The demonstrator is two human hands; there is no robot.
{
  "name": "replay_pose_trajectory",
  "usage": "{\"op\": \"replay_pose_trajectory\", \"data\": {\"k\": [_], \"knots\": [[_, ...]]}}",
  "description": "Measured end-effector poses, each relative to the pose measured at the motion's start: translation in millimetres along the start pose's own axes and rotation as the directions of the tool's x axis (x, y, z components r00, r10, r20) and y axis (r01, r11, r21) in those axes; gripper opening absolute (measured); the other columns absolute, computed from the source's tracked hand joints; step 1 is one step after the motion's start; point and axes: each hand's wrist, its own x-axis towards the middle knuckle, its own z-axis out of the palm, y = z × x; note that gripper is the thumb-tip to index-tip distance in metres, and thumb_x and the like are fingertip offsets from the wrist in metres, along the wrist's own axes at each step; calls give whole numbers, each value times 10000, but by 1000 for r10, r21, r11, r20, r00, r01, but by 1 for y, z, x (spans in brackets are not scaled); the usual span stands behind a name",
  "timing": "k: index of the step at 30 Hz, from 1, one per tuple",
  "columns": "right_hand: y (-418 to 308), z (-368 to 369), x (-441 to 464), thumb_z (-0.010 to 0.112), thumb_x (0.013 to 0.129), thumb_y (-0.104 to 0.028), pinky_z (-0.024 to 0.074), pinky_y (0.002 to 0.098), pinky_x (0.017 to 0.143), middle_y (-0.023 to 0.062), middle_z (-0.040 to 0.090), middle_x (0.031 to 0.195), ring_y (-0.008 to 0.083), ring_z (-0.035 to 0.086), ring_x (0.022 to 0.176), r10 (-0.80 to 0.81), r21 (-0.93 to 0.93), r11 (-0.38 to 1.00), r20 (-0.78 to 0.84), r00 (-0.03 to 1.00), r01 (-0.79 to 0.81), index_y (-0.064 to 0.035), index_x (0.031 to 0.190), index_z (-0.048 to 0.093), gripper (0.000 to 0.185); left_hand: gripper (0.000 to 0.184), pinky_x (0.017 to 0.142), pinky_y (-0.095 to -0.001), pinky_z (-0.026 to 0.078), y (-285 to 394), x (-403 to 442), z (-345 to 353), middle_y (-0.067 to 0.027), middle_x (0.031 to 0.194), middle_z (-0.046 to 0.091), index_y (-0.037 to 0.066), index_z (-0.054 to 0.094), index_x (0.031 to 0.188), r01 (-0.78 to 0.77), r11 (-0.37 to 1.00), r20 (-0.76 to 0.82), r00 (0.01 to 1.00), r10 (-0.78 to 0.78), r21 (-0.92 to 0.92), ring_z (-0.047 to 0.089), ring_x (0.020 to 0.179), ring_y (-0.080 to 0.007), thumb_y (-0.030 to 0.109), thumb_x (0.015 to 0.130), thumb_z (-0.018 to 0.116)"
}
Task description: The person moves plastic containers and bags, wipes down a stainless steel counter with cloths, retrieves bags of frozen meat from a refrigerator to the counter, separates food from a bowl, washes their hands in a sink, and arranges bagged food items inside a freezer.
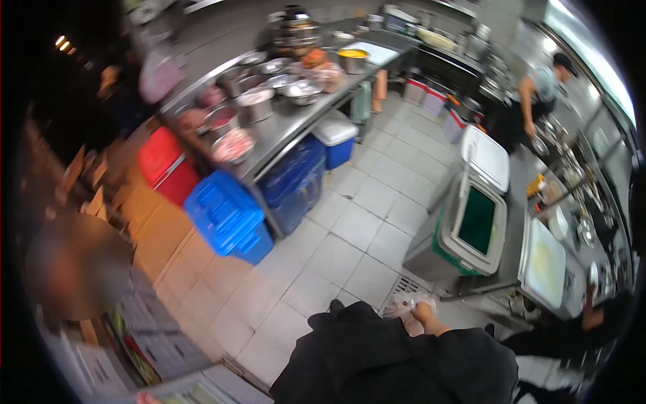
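My right hand [424,314] is closed round the gathered top of a translucent plastic bag [408,306], which hangs over the floor near a drain grate [405,285]. What the bag holds is not clear. A small bit of my left hand [146,398] shows at the bottom edge, next to a pale grey container [202,389]. Its fingers are mostly out of frame, so their grip is hidden.
A steel counter [279,128] bears several metal bowls and pots. Below it stand a blue bin [225,212] and a red bin [165,165]. A lidded green-and-white cooler [479,219] is at right. One person [542,94] works at the right counter; another's arm [591,313] reaches in lower right.
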Motion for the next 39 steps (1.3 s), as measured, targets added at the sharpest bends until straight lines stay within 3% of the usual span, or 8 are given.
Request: {"op": "replay_pose_trajectory", "data": {"k": [2,4,9,13,16,27,38,39], "knots": [[0,-5,12,599,720,-265,502,464,839,244,676,949,405,644,930,50,55,997,-1,999,-50,-8,898,701,328,238,834,-392,513,43,-32,113,-167,996,671,-17,641,1090,-240,965,185,949,256,-105,638,901,-295,167,940,638],[1,-10,22,592,721,-272,505,468,835,245,674,944,407,642,928,104,92,991,-57,993,-98,-8,893,697,332,372,885,-400,490,-11,-105,235,-208,1141,604,-53,537,1181,427,878,808,584,-85,-216,597,1006,-318,161,894,637],[-20,-24,46,578,726,-286,506,477,835,247,670,927,414,638,924,273,210,947,-124,954,-244,-9,876,691,335,186,642,-314,503,36,-260,428,-52,770,631,8,625,1014,368,919,990,30,138,-139,597,677,-143,111,859,611],[-42,-18,60,574,731,-282,504,474,841,245,670,923,414,639,923,384,276,899,-126,915,-339,-15,871,691,324,279,668,-358,533,124,-291,491,-123,802,677,25,648,991,237,971,861,-496,108,15,691,744,-239,246,824,679],[-64,-16,75,570,743,-279,506,470,837,248,669,920,412,642,918,451,279,873,-154,879,-400,-9,865,692,320,283,662,-358,531,184,-294,547,-120,803,674,27,645,995,98,992,707,-697,122,-75,689,743,-237,252,827,676],[-159,-70,131,606,727,-218,503,460,845,235,674,982,412,643,945,665,328,705,5,747,-629,-11,926,695,301,296,639,-357,524,282,-273,786,-112,810,662,37,632,1010,209,966,784,-621,13,149,679,740,-230,276,837,663],[-106,-113,424,615,703,-181,497,476,785,254,677,887,428,646,897,705,540,536,136,696,-649,-6,891,695,269,310,616,-356,518,434,-358,803,-103,816,650,47,620,1024,119,934,741,-645,-185,336,670,736,-222,300,848,651],[-87,-110,467,600,730,-194,490,491,781,249,674,882,434,642,899,648,420,704,-51,759,-573,-18,893,689,256,311,614,-355,517,458,-363,803,-102,817,649,47,619,1026,118,930,746,-635,-200,349,669,736,-222,302,849,650]]}}
